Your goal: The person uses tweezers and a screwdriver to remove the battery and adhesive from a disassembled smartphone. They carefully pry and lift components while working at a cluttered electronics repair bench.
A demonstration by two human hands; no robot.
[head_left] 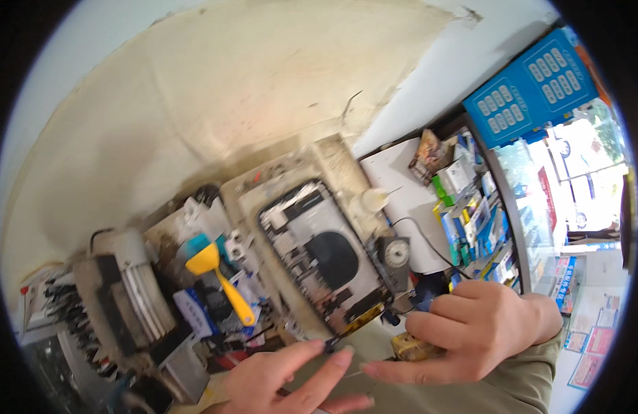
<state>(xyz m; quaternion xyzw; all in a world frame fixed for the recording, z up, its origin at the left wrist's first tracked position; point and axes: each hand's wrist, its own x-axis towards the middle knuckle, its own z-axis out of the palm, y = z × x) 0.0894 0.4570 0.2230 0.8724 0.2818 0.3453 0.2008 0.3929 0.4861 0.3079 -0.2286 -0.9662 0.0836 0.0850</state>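
Note:
An open phone lies slanted in the middle, its inner side up, with a round black pad and a grey plate. My left hand is at its near end with the fingers apart. A small dark piece shows at the fingertips; I cannot tell if it is gripped. Farther right, my right hand has its index finger stretched toward the left hand and the other fingers curled. What those curled fingers hold, if anything, is hidden. Partly covered by this hand is a small yellow-brown block.
A yellow scraper-like tool lies on clutter to the left, beside a dusty grey device. Right of the phone stand a small whitish bottle and a dark unit with a dial. Small boxes are piled at the right.

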